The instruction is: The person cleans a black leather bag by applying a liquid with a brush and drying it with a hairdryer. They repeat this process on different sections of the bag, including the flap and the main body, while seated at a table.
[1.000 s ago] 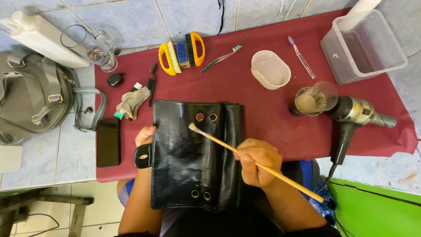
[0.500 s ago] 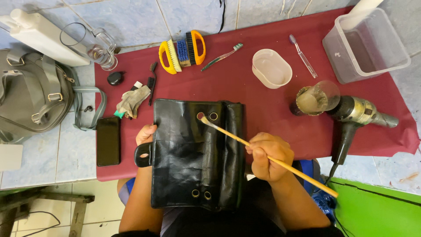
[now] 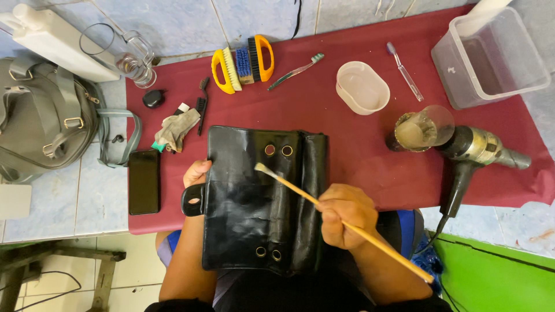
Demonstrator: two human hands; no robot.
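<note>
Right hand (image 3: 346, 215) clamped on long thin wooden paintbrush (image 3: 341, 219), bristle tip on glossy black leather bag (image 3: 263, 199) (near desk edge, centre). Left hand (image 3: 196, 173) grips bag's left edge w/ fingers closed.

Cluttered maroon cloth (image 3: 358, 144) over tile

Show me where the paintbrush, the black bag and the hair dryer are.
paintbrush (image 3: 300, 190), head view, on its wooden handle.
black bag (image 3: 243, 214), head view, on its front panel.
hair dryer (image 3: 480, 147), head view, on its metal barrel.
</note>
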